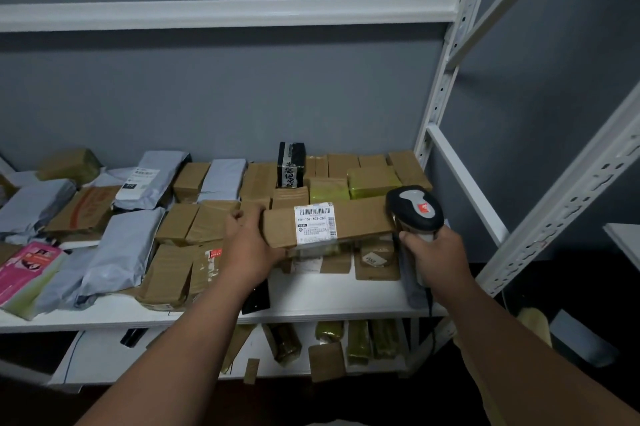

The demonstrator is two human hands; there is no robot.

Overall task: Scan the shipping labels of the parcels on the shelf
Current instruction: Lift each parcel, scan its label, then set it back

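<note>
Above the white metal shelf, crowded with brown cardboard boxes and grey plastic mailer bags, the left hand grips the left end of a long brown cardboard parcel, fingers curled over its far edge and thumb toward the near side, holding it raised over the other packages. A white shipping label with a barcode is stuck across the parcel's middle, facing up and wrapping down over the near edge. The right hand is clenched around the handle of a black and grey handheld barcode scanner, whose head sits just at the parcel's right end, overlapping it from this angle; whether it touches the cardboard cannot be told. Behind the parcel, a small black box with white print stands upright near the grey wall, with yellow-green wrapped packages to its right. A pink printed package lies at the shelf's left end. More packages lie on the lower shelf beneath.
</note>
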